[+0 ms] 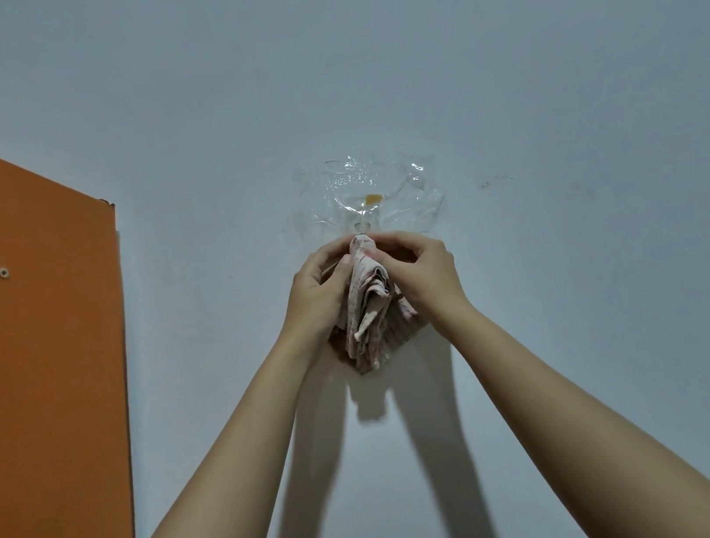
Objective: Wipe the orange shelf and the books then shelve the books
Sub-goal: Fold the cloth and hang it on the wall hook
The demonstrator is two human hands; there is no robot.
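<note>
A pale pink striped cloth (370, 308) hangs bunched against the light grey wall, its top at a clear hook under crumpled transparent tape (367, 195). My left hand (316, 286) pinches the cloth's top from the left. From the other side, my right hand (424, 265) pinches the same top, fingers curled close to the hook. The side panel of the orange shelf (27, 340) fills the left of the view, with one screw head (3, 272) in it. No books are in view.
The grey wall (549, 101) spreads bare above and to the right of my hands. A small dark scuff (488, 183) marks it right of the tape. The orange panel's edge (126, 372) runs down close to my left forearm.
</note>
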